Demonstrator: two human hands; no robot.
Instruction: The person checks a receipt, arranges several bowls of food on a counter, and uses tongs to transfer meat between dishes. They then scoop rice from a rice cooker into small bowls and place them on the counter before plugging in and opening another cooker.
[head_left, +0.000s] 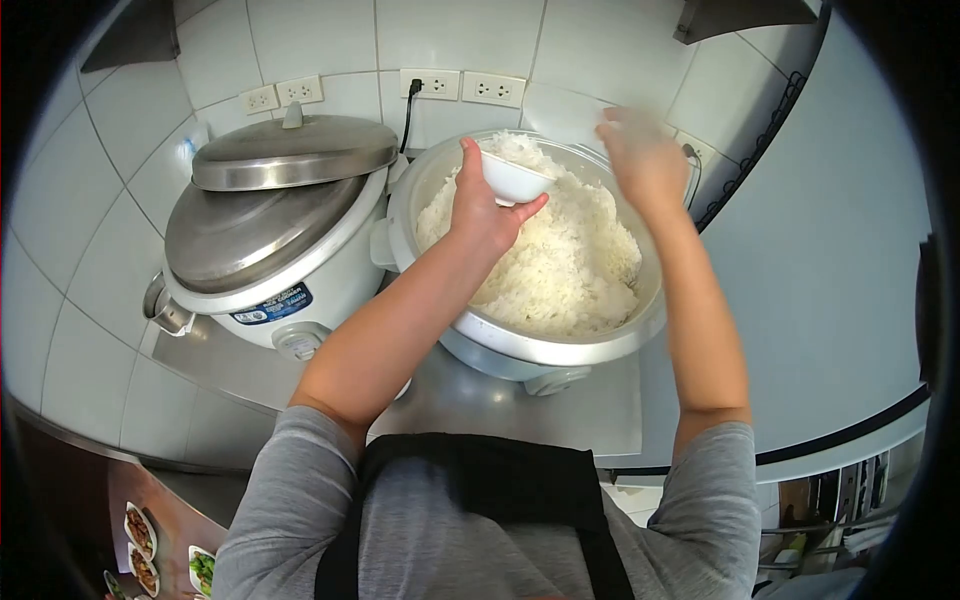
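My left hand [484, 212] grips a small white bowl [512, 181], thumb on one side and fingers beneath it. Heaped white rice [518, 148] rises above the bowl's edge. Below is a large rice cooker [655, 325], its lid off, with cooked rice [560, 275] piled in the pot. My right hand [645, 165] is raised by the pot's right back rim, smeared by motion. A greyish blur overlaps its fingers, and I cannot tell whether it holds something.
A second rice cooker [285, 325] stands to the left, covered by a metal lid [265, 235] with another lid [300, 150] resting on top. A metal cup [165, 308] is beside it. Wall sockets [493, 90] line the tiles. Filled dishes [140, 530] sit at lower left.
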